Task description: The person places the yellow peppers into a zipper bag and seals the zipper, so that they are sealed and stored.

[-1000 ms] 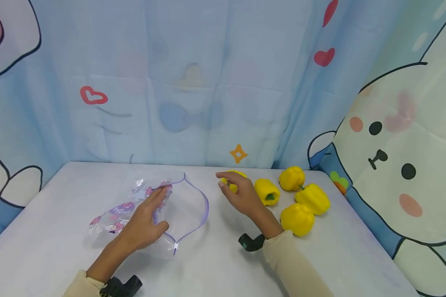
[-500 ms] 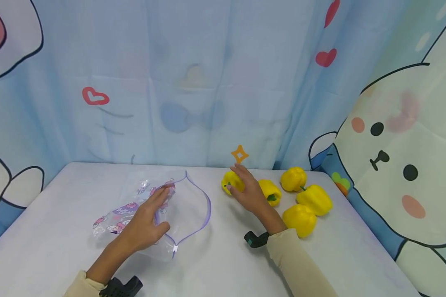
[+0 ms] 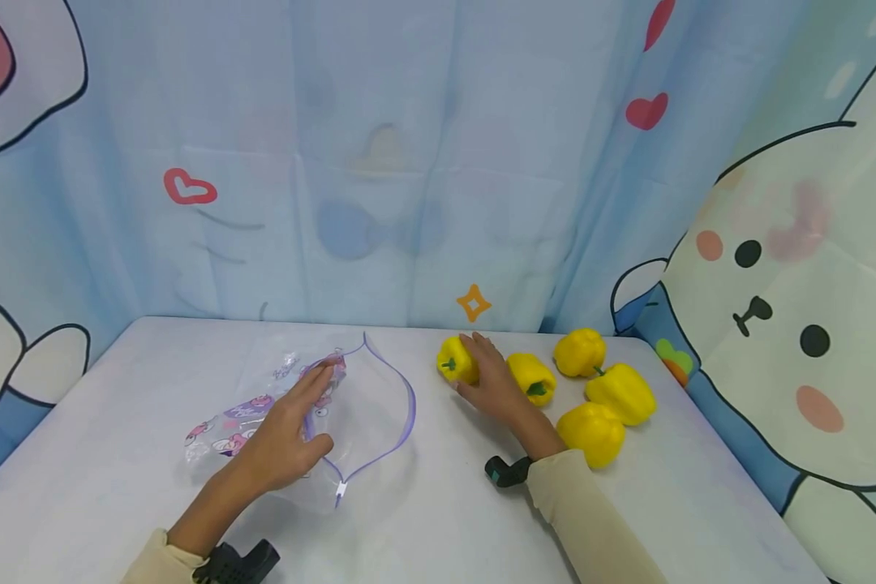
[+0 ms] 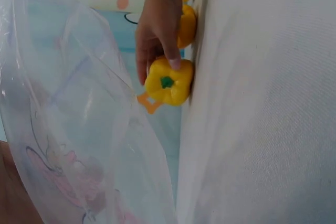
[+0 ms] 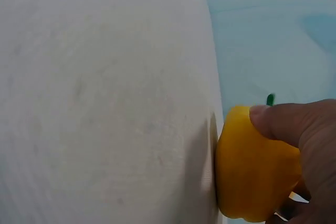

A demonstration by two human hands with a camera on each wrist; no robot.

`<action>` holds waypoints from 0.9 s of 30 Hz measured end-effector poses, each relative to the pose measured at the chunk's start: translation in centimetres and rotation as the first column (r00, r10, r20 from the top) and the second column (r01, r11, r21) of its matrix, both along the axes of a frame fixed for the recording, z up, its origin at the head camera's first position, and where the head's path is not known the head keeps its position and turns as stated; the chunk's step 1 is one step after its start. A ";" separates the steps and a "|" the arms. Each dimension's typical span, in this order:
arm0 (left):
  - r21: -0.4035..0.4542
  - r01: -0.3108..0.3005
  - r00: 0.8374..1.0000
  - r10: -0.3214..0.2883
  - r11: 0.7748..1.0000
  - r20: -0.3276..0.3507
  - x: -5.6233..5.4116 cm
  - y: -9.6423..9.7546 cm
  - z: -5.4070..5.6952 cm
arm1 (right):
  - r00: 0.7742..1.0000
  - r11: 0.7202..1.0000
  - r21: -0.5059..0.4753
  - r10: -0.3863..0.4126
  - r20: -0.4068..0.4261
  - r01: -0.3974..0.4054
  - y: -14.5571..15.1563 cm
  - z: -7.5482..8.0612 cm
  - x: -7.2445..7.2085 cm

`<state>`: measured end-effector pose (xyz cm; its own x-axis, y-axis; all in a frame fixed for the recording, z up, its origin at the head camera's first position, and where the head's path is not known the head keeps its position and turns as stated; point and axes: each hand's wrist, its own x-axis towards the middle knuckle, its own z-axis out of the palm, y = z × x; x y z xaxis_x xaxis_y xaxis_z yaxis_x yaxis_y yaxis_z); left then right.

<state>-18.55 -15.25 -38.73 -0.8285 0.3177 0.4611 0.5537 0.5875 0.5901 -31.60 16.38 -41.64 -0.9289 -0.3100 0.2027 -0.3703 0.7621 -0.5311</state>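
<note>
My right hand [image 3: 495, 385] grips a yellow bell pepper [image 3: 453, 363] at the far side of the table. In the right wrist view the thumb [image 5: 278, 121] lies over the pepper near its green stem, with fingers round the other side. The left wrist view shows that pepper [image 4: 168, 82] stem end on, low against the tabletop. My left hand [image 3: 283, 442] rests on a clear printed zip bag [image 3: 244, 410], its fingers extended and thumb spread. The bag's purple-edged mouth [image 3: 410, 405] gapes toward the right; its film [image 4: 79, 103] fills much of the left wrist view.
Several more yellow bell peppers lie right of my right hand: one close by [image 3: 531, 378], others farther right, such as the one [image 3: 593, 434] beside my forearm. A white table [image 3: 423, 519] carries everything. Behind it hangs a blue cartoon curtain [image 3: 380, 162].
My right hand has moved right and down onto the far-left pepper, and its fingers have closed round it. The left hand and the bag have stayed almost still.
</note>
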 end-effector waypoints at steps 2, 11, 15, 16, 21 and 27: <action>-0.005 0.000 1.000 0.000 1.000 0.003 0.0 0.0 0.1 | 1.000 1.000 0.029 -0.003 -0.017 0.004 -0.1 0.0 0.0; -0.002 0.001 1.000 -0.001 1.000 0.023 0.3 0.1 0.3 | 0.998 0.996 0.072 -0.057 -0.010 0.057 -0.6 0.4 0.5; 0.000 0.005 1.000 -0.005 1.000 0.020 0.3 0.1 0.3 | 0.998 0.995 0.080 -0.058 -0.010 0.059 -0.6 0.4 0.6; 0.001 0.005 1.000 -0.005 1.000 0.018 0.3 0.1 0.3 | 0.998 0.995 0.076 -0.058 -0.008 0.059 -0.7 0.4 0.6; 0.009 0.009 1.000 -0.009 1.000 0.022 0.2 -0.1 0.2 | 0.999 0.999 -0.003 -0.036 0.002 0.036 -0.8 0.5 0.6; 0.024 0.036 0.998 -0.037 0.999 0.048 0.2 -0.3 0.3 | 0.998 0.993 -0.112 0.040 -0.053 -0.046 -0.9 1.6 1.2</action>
<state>-18.39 -15.56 -38.45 -0.8380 0.3378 0.4285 0.5451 0.5536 0.6296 -30.44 15.46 -40.04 -0.9029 -0.3217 0.2853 -0.4299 0.6813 -0.5925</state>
